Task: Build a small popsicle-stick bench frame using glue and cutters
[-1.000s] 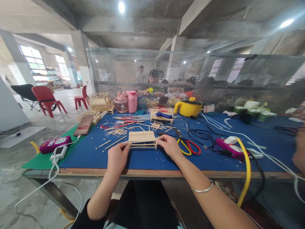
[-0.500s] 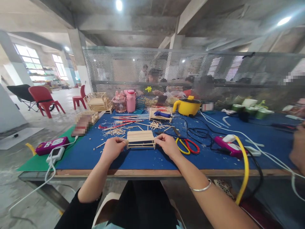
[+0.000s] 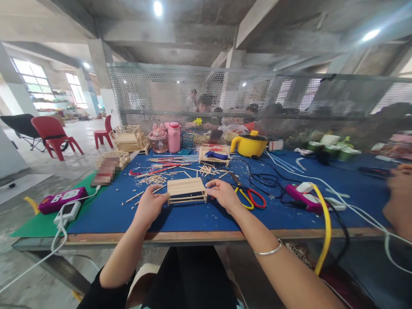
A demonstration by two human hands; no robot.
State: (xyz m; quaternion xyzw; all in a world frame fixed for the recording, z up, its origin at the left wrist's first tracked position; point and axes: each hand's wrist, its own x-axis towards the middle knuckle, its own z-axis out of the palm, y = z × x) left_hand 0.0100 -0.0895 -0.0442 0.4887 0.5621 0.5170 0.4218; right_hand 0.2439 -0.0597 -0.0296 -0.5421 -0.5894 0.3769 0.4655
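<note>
1. Your left hand (image 3: 150, 205) grips the small wooden frame (image 3: 186, 189) at its nine o'clock end.
2. Your right hand (image 3: 222, 194) pinches its three o'clock end.
3. Scissors (image 3: 251, 198) lie at three o'clock from it.

Stick stand (image 3: 186, 187) on mat (image 3: 193, 219), btwn L hand (image 3: 148, 208) & R hand (image 3: 224, 196). Scissors (image 3: 252, 198) just R of R hand. Loose sticks (image 3: 154, 179) bhd stand & to its L. Farther bhd: sm. rack (image 3: 214, 162) w/ tool (image 3: 216, 155) on top; pot (image 3: 252, 146) R of it, jug (image 3: 174, 138) to L, jar (image 3: 159, 143) L of jug. Phone (image 3: 106, 171) on L side, power strip (image 3: 62, 200) nearer & farther L. Mesh screen (image 3: 144, 92) bhd pot & jug.
</note>
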